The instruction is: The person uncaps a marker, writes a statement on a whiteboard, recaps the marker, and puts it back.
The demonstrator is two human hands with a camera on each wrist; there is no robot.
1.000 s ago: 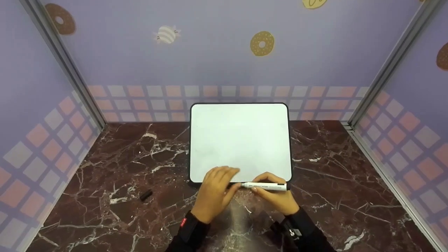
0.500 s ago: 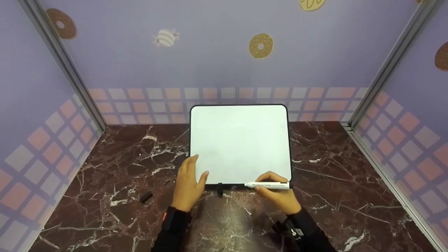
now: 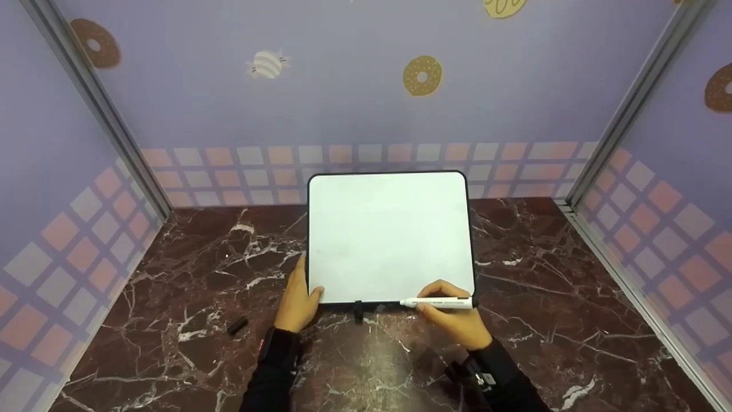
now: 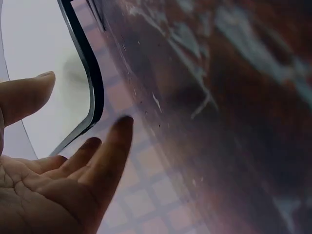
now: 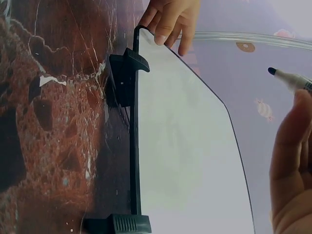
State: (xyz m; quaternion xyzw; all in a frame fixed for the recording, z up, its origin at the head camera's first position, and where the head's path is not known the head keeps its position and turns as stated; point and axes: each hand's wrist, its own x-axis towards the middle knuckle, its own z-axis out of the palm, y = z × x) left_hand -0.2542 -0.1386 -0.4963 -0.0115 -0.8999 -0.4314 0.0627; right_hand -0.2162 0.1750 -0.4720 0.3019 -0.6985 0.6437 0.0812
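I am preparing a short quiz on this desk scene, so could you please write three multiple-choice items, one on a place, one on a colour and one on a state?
1. Where does the loose cap lie?
A. on the whiteboard
B. on the table, left of the left hand
C. right of the right hand

2. What colour is the marker's tip?
A. red
B. green
C. black

3. What is the state of the whiteboard?
A. blank
B. covered in writing
C. lying flat

Answers:
1 B: it rests on the table, left of the left hand.
2 C: the marker in the right hand shows a black tip.
3 A: its white face bears no writing.
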